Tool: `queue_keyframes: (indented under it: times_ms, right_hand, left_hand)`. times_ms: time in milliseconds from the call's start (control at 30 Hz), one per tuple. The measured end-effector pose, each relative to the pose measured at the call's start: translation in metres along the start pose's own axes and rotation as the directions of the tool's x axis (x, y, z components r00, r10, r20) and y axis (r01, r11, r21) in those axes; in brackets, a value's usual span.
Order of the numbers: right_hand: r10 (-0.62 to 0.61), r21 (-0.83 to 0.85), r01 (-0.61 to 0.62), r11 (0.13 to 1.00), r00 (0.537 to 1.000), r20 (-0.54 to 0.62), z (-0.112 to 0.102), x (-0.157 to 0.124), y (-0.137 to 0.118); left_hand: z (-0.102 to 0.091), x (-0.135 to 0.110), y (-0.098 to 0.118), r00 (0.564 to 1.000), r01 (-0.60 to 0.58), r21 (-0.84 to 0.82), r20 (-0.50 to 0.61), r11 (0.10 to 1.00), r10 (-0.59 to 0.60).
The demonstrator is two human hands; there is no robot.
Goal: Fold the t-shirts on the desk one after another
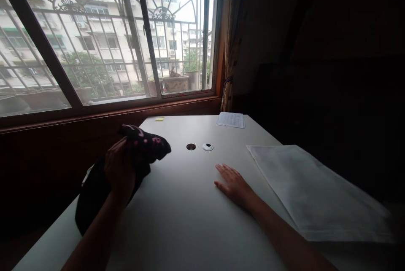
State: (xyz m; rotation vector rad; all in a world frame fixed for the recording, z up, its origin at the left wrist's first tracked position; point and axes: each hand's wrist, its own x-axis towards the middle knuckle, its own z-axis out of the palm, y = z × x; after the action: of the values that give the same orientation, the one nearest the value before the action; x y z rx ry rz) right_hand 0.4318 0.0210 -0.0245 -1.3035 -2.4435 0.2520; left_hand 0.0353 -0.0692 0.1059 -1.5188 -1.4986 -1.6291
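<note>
My left hand (120,167) is closed on a black cloth item (145,142) with pink and white markings, held at the left side of the white table (177,216). Dark fabric hangs down below and behind that hand; whether it is a garment or a bag I cannot tell. With fingers stretched forward, my right hand (232,184) lies flat, palm down, on the tabletop and holds nothing. Just beyond its fingertips is a round grommet cover (207,147), lying beside a round hole (191,147) in the table.
A large whitish sheet (303,186) covers the table's right side. Printed papers (230,120) and a small yellow item (159,119) rest near the far edge. Behind stand a barred window (104,47) and a curtain (230,52).
</note>
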Motion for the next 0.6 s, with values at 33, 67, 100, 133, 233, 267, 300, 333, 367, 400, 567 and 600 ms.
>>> queue_keyframes:
  times_ms: [33, 67, 100, 133, 233, 267, 300, 333, 367, 400, 567, 600]
  right_hand:
    - [-0.035, 0.047, 0.037, 0.998, 0.999, -0.033, 0.001, -0.001, 0.002]
    - [-0.081, 0.102, 0.088, 0.991, 0.994, -0.072, 0.002, -0.001, 0.003]
    - [-0.132, 0.158, 0.15, 0.976, 0.984, -0.121, 0.002, -0.001, 0.004]
    - [-0.181, 0.206, 0.216, 0.954, 0.968, -0.176, 0.002, 0.0, 0.004]
    - [-0.258, 0.285, 0.344, 0.895, 0.919, -0.298, -0.002, 0.002, 0.003]
    - [-0.259, 0.303, 0.354, 0.885, 0.914, -0.313, -0.004, 0.003, 0.002]
    - [-0.249, 0.321, 0.351, 0.88, 0.915, -0.318, -0.007, 0.003, 0.002]
    - [-0.233, 0.338, 0.341, 0.877, 0.918, -0.32, -0.01, 0.003, 0.001]
    - [-0.214, 0.351, 0.329, 0.877, 0.92, -0.328, -0.013, 0.003, 0.0]
    - [-0.196, 0.355, 0.32, 0.878, 0.919, -0.343, -0.015, 0.003, -0.001]
    - [-0.116, 0.275, 0.278, 0.92, 0.866, -0.487, -0.026, 0.0, -0.003]
    - [-0.097, 0.249, 0.262, 0.932, 0.845, -0.525, -0.028, -0.001, -0.003]
  left_hand:
    - [0.009, -0.008, 0.018, 0.994, -0.093, -0.031, 0.048, 0.995, 0.095]
    - [0.017, -0.018, 0.035, 0.967, -0.186, -0.093, 0.162, 0.978, 0.199]
    - [0.024, -0.028, 0.052, 0.9, -0.25, -0.17, 0.321, 0.953, 0.293]
    - [0.029, -0.037, 0.066, 0.783, -0.293, -0.275, 0.481, 0.916, 0.395]
    - [0.04, -0.055, 0.088, 0.416, -0.253, -0.501, 0.716, 0.827, 0.561]
    - [0.042, -0.056, 0.086, 0.397, -0.217, -0.499, 0.74, 0.839, 0.543]
    - [0.045, -0.055, 0.079, 0.433, -0.18, -0.462, 0.756, 0.869, 0.492]
    - [0.048, -0.053, 0.068, 0.499, -0.142, -0.401, 0.761, 0.905, 0.415]
    - [0.052, -0.051, 0.054, 0.566, -0.098, -0.33, 0.757, 0.939, 0.326]
    - [0.055, -0.049, 0.037, 0.617, -0.053, -0.253, 0.753, 0.966, 0.231]
    - [0.068, -0.065, -0.037, 0.638, 0.136, 0.054, 0.759, 0.989, -0.129]
    - [0.068, -0.069, -0.044, 0.611, 0.159, 0.05, 0.78, 0.986, -0.138]
